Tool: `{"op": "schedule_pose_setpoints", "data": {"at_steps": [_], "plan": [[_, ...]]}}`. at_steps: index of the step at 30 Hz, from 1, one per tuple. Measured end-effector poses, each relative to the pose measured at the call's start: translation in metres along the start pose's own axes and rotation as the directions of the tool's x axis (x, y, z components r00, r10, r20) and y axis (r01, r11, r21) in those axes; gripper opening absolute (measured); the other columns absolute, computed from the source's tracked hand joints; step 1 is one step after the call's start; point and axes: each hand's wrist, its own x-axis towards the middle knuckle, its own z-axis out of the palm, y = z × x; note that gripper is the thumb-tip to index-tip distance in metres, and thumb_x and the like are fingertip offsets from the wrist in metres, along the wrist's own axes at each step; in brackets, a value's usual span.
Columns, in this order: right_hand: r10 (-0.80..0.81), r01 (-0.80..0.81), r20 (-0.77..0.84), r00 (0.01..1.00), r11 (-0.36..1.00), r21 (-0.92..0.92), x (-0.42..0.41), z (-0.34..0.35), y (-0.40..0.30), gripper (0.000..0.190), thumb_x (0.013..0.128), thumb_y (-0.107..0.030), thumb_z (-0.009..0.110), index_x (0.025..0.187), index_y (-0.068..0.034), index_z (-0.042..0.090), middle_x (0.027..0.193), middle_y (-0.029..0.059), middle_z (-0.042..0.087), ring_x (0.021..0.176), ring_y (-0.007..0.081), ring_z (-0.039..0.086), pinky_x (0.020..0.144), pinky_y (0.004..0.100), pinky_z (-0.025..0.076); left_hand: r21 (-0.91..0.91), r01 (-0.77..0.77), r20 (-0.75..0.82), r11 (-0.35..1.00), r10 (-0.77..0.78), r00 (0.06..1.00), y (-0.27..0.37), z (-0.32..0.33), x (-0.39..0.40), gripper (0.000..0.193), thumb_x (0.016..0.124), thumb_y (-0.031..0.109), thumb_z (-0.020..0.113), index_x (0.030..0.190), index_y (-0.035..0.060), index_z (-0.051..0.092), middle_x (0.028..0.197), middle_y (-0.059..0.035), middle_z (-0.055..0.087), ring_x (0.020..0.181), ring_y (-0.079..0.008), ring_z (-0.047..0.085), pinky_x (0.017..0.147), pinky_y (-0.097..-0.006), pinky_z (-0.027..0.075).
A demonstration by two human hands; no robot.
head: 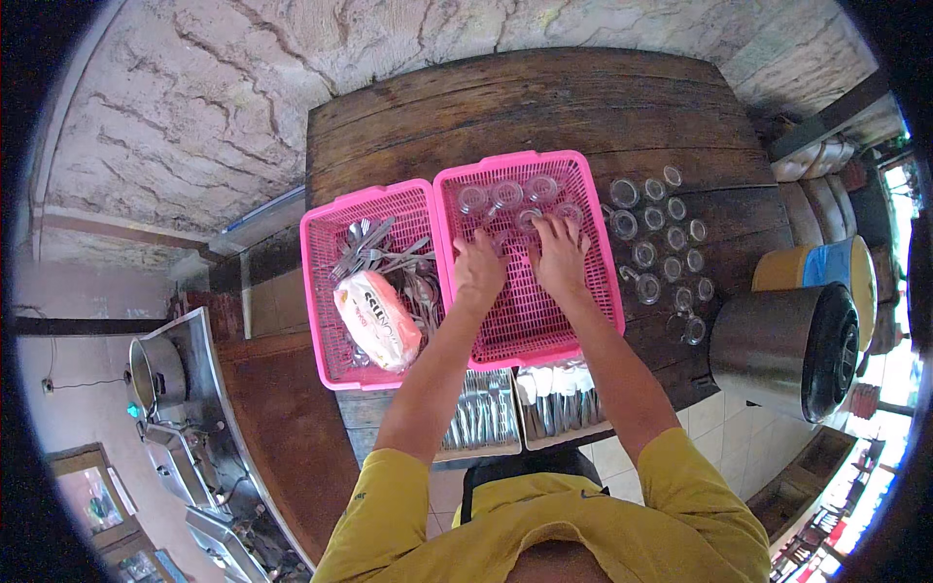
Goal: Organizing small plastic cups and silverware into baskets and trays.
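Observation:
Both hands are inside the right pink plastic basket, which holds several clear glass mugs at its far end. My left hand is near a glass at the basket's left side; whether it grips it is unclear. My right hand is over a glass mug, fingers bent, its grip partly hidden. The left pink basket touches the right one and holds loose forks and spoons and a tissue pack. More glass mugs stand in rows on the wooden table, right of the baskets.
Two trays of cutlery lie at the table's near edge, the right one with white-wrapped ends. A large metal container with a black lid is at the right. A metal pot stands on the counter at the left.

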Motion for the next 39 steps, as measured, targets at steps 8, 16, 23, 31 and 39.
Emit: {"op": "schedule_pose_setpoints", "data": {"at_steps": [8, 16, 23, 31, 39], "plan": [[-0.017, 0.017, -0.031, 0.999, 1.0, -0.005, 0.003, 0.002, -0.006, 0.055, 0.084, -0.019, 0.076, 0.135, -0.014, 0.057, 0.137, 0.0079, 0.057, 0.136, 0.0312, 0.042, 0.109, 0.0563, 0.031, -0.11, 0.104, -0.034, 0.989, -0.108, 0.994, -0.008, 0.016, 0.019, 0.062, 0.098, 0.047, 0.061, 0.133, -0.0044, 0.058, 0.122, -0.036, 0.063, 0.105, -0.0472, 0.069, 0.09, -0.0504, 0.058], [0.009, -0.01, -0.011, 1.0, 1.0, -0.019, 0.002, 0.006, 0.003, 0.057, 0.085, -0.024, 0.076, 0.137, -0.015, 0.056, 0.138, 0.0076, 0.057, 0.137, 0.0319, 0.042, 0.108, 0.0569, 0.031, -0.553, 0.312, 0.023, 0.772, -0.36, 0.933, -0.004, 0.034, 0.034, 0.071, 0.091, 0.054, 0.068, 0.122, -0.01, 0.06, 0.114, -0.0345, 0.069, 0.1, -0.0427, 0.073, 0.089, -0.0447, 0.058], [-0.013, 0.013, -0.006, 1.0, 0.999, 0.046, 0.005, 0.001, -0.018, 0.054, 0.086, -0.019, 0.074, 0.138, -0.015, 0.057, 0.137, 0.0081, 0.06, 0.137, 0.0312, 0.043, 0.109, 0.0571, 0.03, -0.856, 0.252, 0.038, 0.452, -0.43, 0.902, -0.06, 0.074, 0.062, 0.069, 0.09, 0.049, 0.076, 0.126, -0.0091, 0.062, 0.105, -0.0265, 0.074, 0.101, -0.0345, 0.075, 0.089, -0.0419, 0.058], [-0.016, 0.016, -0.039, 0.999, 1.0, -0.004, 0.0, 0.006, 0.005, 0.054, 0.086, -0.016, 0.071, 0.139, -0.016, 0.058, 0.135, 0.008, 0.062, 0.136, 0.0308, 0.045, 0.109, 0.058, 0.029, -0.743, 0.365, 0.104, 0.561, -0.441, 0.891, -0.01, 0.033, 0.034, 0.061, 0.091, 0.049, 0.076, 0.125, -0.0015, 0.068, 0.104, -0.0177, 0.076, 0.094, -0.027, 0.075, 0.079, -0.0362, 0.059], [-0.007, 0.007, 0.043, 0.999, 1.0, 0.003, -0.002, 0.0, 0.005, 0.065, 0.084, -0.02, 0.076, 0.144, -0.015, 0.053, 0.146, 0.0059, 0.055, 0.141, 0.0304, 0.042, 0.11, 0.0611, 0.029, -0.882, 0.259, 0.167, 0.394, -0.253, 0.953, -0.028, 0.043, 0.036, 0.065, 0.095, 0.053, 0.071, 0.13, -0.0014, 0.065, 0.099, -0.0089, 0.072, 0.082, -0.0139, 0.069, 0.073, -0.0317, 0.057]]}}
